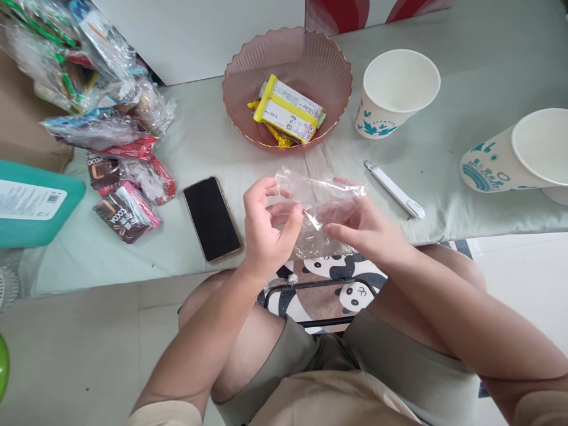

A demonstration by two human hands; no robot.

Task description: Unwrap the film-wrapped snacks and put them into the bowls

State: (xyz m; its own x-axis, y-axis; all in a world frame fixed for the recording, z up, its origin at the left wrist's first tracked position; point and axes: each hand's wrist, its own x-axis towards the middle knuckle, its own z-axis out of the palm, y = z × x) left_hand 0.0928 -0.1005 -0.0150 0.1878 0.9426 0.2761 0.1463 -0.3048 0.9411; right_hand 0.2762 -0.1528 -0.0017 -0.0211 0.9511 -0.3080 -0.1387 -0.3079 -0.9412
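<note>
A crinkled clear plastic bag (317, 204) hangs between my hands over the front edge of the cloth-covered surface. My left hand (270, 222) pinches its left side, thumb toward me and fingers curled behind. On the other side my right hand (366, 228) grips the bag, some fingers showing through the film. Nothing can be made out inside it. Just beyond the bag stands a pinkish ribbed bowl (242, 77) with a gold rim, holding yellow-and-white snack packets (290, 112). To the left of my left hand lies a black phone (213, 219).
A white utility knife (394, 189) lies right of my hands. Paper cups stand behind it, one upright (394, 97), others (492, 154) at the right edge. Wrapped snacks (110, 118) pile up at left, near cocoa packets (126, 210) and a teal container (39, 228).
</note>
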